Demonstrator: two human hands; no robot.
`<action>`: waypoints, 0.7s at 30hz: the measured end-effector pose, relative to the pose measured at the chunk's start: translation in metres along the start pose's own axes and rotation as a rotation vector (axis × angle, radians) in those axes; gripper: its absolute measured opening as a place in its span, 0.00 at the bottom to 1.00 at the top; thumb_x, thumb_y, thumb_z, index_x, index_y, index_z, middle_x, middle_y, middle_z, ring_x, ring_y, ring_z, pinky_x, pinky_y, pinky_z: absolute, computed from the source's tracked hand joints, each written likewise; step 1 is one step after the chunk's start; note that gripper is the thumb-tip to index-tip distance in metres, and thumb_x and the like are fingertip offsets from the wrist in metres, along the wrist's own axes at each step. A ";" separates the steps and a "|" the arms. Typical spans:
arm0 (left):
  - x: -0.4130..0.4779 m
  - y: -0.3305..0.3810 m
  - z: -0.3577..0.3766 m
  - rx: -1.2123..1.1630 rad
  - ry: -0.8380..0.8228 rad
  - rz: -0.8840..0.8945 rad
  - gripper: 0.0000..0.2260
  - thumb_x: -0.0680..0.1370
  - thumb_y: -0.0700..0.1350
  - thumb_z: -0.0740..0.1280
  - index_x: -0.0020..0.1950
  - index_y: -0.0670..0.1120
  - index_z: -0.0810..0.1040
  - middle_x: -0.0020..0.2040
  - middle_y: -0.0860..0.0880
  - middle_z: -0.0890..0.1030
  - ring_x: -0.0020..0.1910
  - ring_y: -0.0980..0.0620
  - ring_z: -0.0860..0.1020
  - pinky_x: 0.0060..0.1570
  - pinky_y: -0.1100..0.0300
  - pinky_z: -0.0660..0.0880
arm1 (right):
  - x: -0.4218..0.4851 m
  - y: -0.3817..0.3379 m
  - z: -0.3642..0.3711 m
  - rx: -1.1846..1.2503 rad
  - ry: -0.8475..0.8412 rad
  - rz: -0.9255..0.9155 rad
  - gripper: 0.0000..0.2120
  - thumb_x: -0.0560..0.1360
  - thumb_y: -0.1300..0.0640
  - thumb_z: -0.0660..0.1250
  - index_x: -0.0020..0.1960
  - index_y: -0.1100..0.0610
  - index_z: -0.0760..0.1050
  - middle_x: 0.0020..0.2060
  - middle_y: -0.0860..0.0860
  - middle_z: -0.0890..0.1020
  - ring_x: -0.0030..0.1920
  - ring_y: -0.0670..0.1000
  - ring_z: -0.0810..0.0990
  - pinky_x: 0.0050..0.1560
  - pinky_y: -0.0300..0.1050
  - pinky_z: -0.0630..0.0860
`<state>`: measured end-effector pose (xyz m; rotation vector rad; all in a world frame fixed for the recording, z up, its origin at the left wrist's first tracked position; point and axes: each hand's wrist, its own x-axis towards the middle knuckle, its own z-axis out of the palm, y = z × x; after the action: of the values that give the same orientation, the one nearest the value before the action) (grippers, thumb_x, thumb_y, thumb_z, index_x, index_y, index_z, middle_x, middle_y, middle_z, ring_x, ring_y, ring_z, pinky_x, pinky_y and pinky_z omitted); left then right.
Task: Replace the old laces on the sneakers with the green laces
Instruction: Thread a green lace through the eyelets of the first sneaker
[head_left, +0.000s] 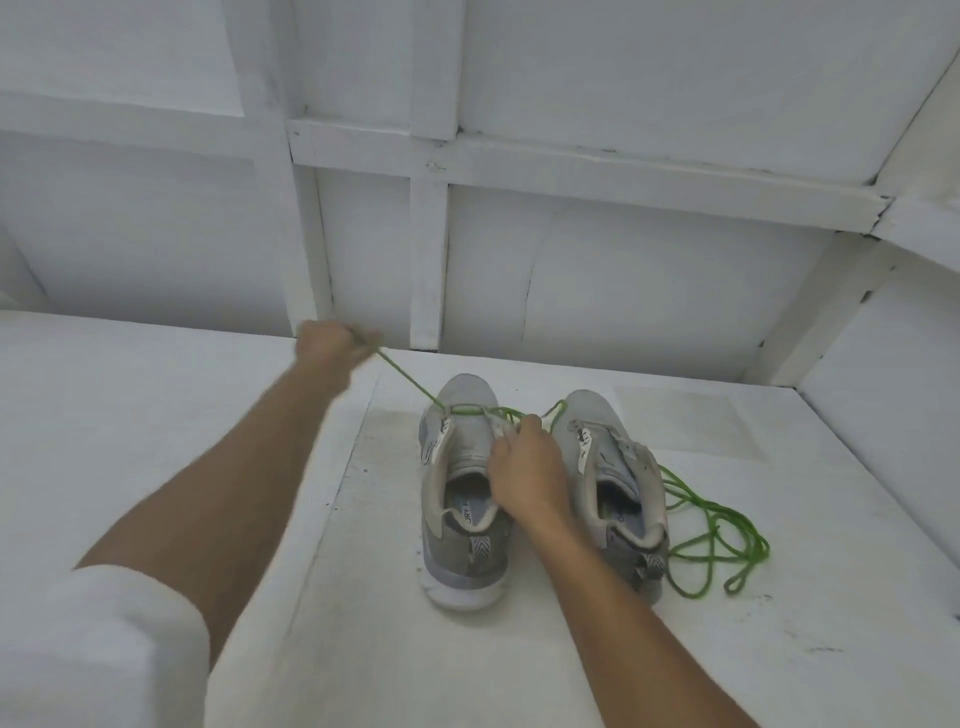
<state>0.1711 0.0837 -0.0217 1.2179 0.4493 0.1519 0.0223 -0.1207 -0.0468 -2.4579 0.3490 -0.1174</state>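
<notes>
Pinching the green lace (410, 382), left hand (332, 343) blurred; right hand (527, 467) fingers, half hidden, grip the sneaker (457, 551).

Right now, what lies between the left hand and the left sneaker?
Head view: a taut green lace runs from the left hand to the left sneaker.

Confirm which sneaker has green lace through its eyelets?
The left sneaker: green lace crosses its front eyelets, pulled taut by the left hand. The right sneaker has bare eyelets.
</notes>
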 end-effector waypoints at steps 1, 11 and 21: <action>0.009 0.022 -0.008 -0.050 0.075 0.028 0.13 0.81 0.35 0.54 0.38 0.45 0.66 0.42 0.45 0.74 0.33 0.53 0.74 0.34 0.63 0.76 | -0.002 0.001 0.002 0.040 0.020 0.007 0.14 0.81 0.56 0.54 0.62 0.62 0.66 0.59 0.60 0.74 0.55 0.62 0.76 0.49 0.51 0.73; -0.046 -0.044 0.003 1.238 -0.576 0.440 0.09 0.80 0.46 0.65 0.60 0.49 0.77 0.44 0.46 0.84 0.35 0.55 0.77 0.37 0.65 0.70 | -0.006 0.000 0.007 0.122 0.097 0.138 0.13 0.82 0.58 0.51 0.64 0.62 0.64 0.62 0.58 0.73 0.55 0.61 0.75 0.43 0.45 0.65; -0.018 -0.039 -0.007 1.532 -0.224 0.589 0.09 0.80 0.42 0.57 0.56 0.40 0.74 0.55 0.36 0.77 0.51 0.36 0.77 0.49 0.48 0.75 | -0.006 0.000 0.007 0.116 0.118 0.145 0.12 0.81 0.59 0.52 0.63 0.62 0.65 0.62 0.59 0.73 0.55 0.61 0.75 0.42 0.45 0.63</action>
<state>0.1467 0.0701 -0.0554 2.8274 -0.1093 0.1625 0.0182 -0.1145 -0.0524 -2.3079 0.5551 -0.2159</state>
